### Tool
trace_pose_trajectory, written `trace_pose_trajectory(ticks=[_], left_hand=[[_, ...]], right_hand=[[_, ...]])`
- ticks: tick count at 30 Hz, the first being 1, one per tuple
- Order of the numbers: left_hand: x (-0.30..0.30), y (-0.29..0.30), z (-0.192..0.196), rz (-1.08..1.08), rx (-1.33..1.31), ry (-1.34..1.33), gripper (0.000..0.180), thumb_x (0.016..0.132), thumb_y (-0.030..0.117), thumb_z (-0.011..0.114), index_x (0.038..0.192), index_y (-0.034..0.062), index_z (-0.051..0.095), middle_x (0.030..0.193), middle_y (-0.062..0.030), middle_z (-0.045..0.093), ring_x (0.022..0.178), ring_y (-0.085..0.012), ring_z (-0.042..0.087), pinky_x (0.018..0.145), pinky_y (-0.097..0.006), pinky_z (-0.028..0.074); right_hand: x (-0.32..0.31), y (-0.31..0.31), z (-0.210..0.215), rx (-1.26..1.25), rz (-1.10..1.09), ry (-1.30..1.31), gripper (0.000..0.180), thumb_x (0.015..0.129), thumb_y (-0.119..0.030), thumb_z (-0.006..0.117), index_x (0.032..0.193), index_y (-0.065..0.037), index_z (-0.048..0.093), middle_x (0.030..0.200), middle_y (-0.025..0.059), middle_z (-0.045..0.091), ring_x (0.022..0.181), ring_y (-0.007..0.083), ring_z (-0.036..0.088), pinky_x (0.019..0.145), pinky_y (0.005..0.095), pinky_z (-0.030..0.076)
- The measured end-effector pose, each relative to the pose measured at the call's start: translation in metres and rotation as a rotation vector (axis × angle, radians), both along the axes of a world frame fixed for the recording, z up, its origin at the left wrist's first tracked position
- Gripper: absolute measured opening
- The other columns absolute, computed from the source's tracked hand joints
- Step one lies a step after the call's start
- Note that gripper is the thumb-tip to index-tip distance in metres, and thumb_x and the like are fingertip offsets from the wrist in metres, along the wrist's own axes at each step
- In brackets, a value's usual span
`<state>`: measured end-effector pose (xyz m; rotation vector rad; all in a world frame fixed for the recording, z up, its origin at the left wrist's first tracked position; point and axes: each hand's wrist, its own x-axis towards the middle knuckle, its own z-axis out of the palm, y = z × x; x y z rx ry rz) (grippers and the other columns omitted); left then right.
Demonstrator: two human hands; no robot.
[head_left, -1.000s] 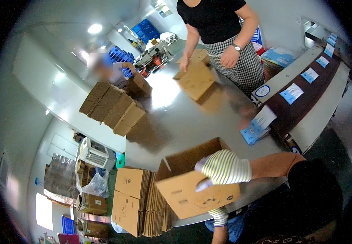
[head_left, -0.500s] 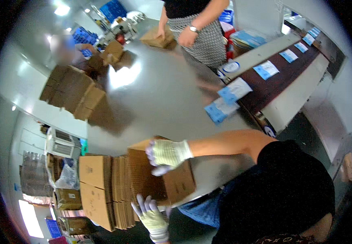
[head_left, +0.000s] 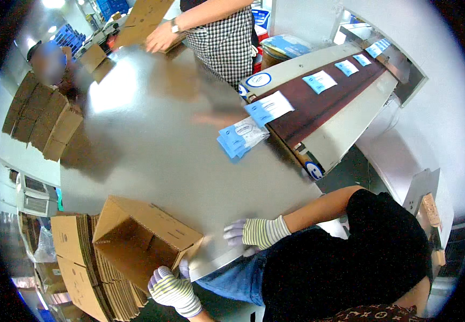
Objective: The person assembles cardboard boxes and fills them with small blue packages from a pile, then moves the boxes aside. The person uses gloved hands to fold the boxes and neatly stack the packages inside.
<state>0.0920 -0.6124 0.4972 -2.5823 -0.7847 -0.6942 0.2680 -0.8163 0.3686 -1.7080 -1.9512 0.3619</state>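
Note:
An opened-out brown cardboard box (head_left: 157, 220) lies on its side at the table's near edge, its open end and dark inside facing me. My left hand (head_left: 174, 292), in a striped white-and-yellow glove, grips the box's lower edge, with the thumb apart from the curled fingers. My right hand (head_left: 256, 232), gloved the same way, is just right of the box, low over the table edge. Its fingers are stretched out and nothing is in them. Left of the box stands a stack of flattened cardboard boxes (head_left: 77, 268).
Blue-and-white packets (head_left: 321, 81) ride a brown conveyor belt (head_left: 297, 121), and several lie in a pile (head_left: 240, 138) at its end on the metal table (head_left: 179, 161). Across the table, a person (head_left: 216, 48) handles cardboard. Another person (head_left: 50, 64) is behind folded boxes (head_left: 42, 115).
My right hand has let go of the box and moved right. The box now stands more open and turned, with my left hand gripping its edge. The whole view has shifted.

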Motion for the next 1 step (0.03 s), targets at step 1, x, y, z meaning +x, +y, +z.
trace_pose_trajectory(ticks=[1], left_hand=[[-0.0007,-0.0040,0.0032,0.022,-0.022,0.012,0.061,0.078,0.069,0.053,0.062,0.0108,0.043,0.058,-0.0073,0.045,0.054,-0.0269,0.050,0.056,-0.040,0.042]], right_hand=[[0.0048,0.0003,0.0044,-0.105,0.081,0.007,0.065,0.085,-0.047,0.057,0.136,-0.013,0.038,0.142,0.0156,0.039,0.133,0.0329,0.035,0.106,0.0493,0.032]])
